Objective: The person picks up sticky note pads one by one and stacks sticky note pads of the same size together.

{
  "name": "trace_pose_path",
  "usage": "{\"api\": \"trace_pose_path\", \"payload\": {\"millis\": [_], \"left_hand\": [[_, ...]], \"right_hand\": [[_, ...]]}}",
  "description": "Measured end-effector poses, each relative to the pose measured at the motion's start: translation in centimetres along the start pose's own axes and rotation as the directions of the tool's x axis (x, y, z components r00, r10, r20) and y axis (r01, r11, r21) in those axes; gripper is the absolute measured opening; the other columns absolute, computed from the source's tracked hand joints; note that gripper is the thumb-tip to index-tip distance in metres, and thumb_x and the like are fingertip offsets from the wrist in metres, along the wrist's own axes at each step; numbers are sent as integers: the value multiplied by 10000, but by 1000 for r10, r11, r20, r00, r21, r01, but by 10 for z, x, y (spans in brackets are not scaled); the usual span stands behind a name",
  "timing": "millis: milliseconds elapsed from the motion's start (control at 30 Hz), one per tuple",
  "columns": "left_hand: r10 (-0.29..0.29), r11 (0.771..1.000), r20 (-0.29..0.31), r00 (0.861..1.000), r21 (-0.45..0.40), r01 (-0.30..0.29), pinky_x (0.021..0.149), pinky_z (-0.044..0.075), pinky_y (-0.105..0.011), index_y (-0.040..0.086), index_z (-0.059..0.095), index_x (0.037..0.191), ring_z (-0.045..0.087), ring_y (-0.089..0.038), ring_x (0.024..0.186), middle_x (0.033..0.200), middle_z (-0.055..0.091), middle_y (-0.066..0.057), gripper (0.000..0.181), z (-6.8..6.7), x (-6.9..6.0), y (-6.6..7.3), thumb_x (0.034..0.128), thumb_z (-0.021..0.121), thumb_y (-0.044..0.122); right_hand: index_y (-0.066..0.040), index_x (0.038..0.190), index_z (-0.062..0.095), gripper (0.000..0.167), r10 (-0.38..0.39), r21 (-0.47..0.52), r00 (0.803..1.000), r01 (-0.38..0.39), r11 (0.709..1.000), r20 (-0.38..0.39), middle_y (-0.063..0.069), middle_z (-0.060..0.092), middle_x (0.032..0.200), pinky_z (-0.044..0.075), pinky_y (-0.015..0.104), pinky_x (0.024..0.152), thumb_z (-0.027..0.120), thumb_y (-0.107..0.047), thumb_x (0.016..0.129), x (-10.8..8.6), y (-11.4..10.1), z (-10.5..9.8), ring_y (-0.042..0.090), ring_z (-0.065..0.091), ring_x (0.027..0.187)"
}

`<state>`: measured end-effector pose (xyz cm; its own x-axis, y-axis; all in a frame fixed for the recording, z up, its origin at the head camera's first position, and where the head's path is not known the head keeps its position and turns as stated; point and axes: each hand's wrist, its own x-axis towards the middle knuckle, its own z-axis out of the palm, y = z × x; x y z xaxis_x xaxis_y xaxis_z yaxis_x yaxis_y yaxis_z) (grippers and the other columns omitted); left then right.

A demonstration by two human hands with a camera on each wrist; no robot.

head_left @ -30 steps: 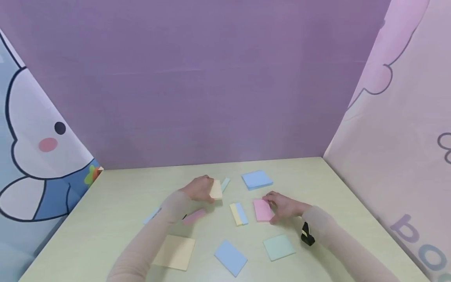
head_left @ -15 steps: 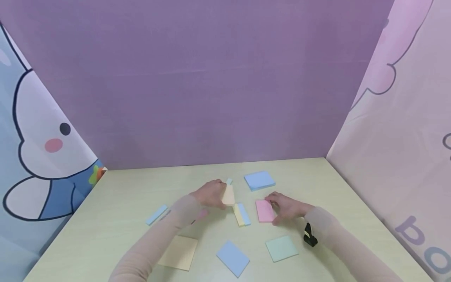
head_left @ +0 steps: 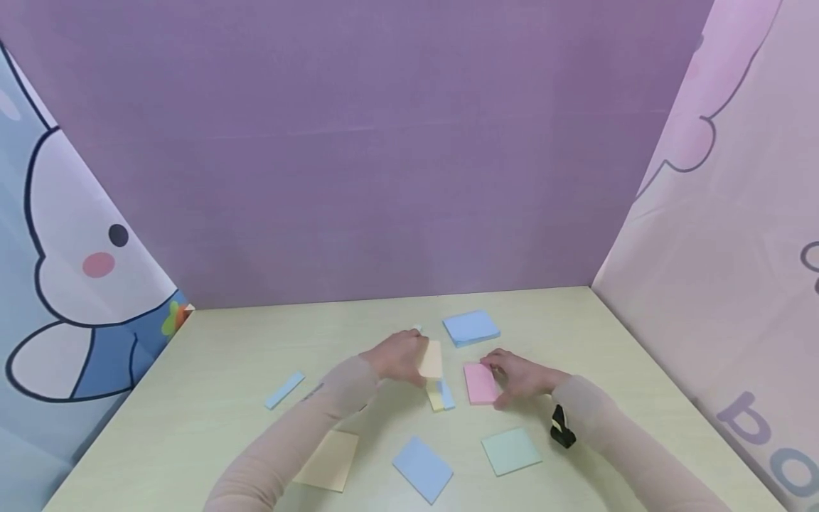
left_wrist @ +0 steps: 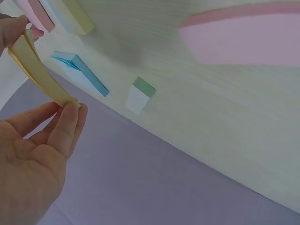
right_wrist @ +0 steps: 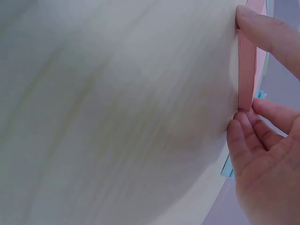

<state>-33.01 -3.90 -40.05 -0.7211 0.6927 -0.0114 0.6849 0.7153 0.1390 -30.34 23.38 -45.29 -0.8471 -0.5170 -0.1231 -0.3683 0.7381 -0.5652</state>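
The left hand (head_left: 398,355) pinches a pale yellow pad (head_left: 431,360) between thumb and fingers, raised above the table and partly covering a narrow yellow strip (head_left: 436,399) and a blue strip (head_left: 448,395). In the left wrist view, the fingers of the left hand (left_wrist: 42,150) grip one end of the yellow pad (left_wrist: 40,75), which looks slightly bent. To its right, the right hand (head_left: 523,377) holds a pink pad (head_left: 478,383) lying on the table. The right wrist view has the right hand (right_wrist: 269,154) with thumb and fingers at opposite ends of the pink pad (right_wrist: 246,70).
A blue pad (head_left: 471,328) lies at the back. Nearer the front are a larger yellow pad (head_left: 329,461), a blue pad (head_left: 423,469) and a green pad (head_left: 511,451). A narrow blue strip (head_left: 284,390) lies left; a pink strip (left_wrist: 243,40) shows in the left wrist view.
The left hand has moved right with the yellow pad, from beside the green strip to over the yellow and blue strips. The right hand stays at the pink pad.
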Motion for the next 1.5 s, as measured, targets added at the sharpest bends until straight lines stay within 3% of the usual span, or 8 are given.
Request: {"api": "trace_pose_path", "payload": {"millis": [267,633,833,1033,1267,1500], "left_hand": [[-16,1000,-22,1000,-2,16,654,436,-204,66,586,939,473,-106,730,816,529,21,461,1,4,7,611,769,333],[-58,992,-23,998,-116,55,654,438,-200,59,583,1000,489,-114,753,888,547,-7,488,2,6,20,617,776,290],[-60,992,-23,998,-108,57,679,451,-200,33,582,1077,497,-116,789,957,575,-37,572,5,7,27,615,783,304],[-57,993,-34,998,-101,53,694,451,-205,46,591,1045,501,-116,792,955,580,-30,544,9,10,31,606,786,301],[-70,990,-3,998,-124,69,742,460,-197,45,571,1156,514,-109,839,1017,581,-31,652,13,12,38,614,793,332],[-51,990,-5,999,-129,49,724,451,-184,57,580,1138,508,-94,809,976,578,-8,638,16,15,45,601,799,324]], "right_hand": [[-40,1273,490,756,29,5,1000,-29,1000,6,120,423,1298,338,476,1034,824,-146,603,0,1,0,308,418,1205],[-27,1248,503,726,-4,2,1000,4,1000,1,116,446,1261,339,482,1029,816,-134,601,-1,-3,-2,301,433,1179],[-16,1243,492,735,-11,12,1000,11,1000,-5,82,463,1221,351,477,1019,821,-139,597,0,-3,-1,277,445,1150],[-2,1250,469,757,6,29,1000,-5,1000,-16,67,475,1196,353,465,1011,826,-137,598,0,-4,0,250,447,1123],[-13,1254,458,765,36,43,999,-35,998,-21,69,480,1212,353,461,1022,833,-133,599,-2,-5,2,261,450,1145],[-33,1242,465,745,25,39,999,-25,999,-19,59,478,1212,349,459,1028,833,-132,602,-2,-3,2,257,447,1151]]}}
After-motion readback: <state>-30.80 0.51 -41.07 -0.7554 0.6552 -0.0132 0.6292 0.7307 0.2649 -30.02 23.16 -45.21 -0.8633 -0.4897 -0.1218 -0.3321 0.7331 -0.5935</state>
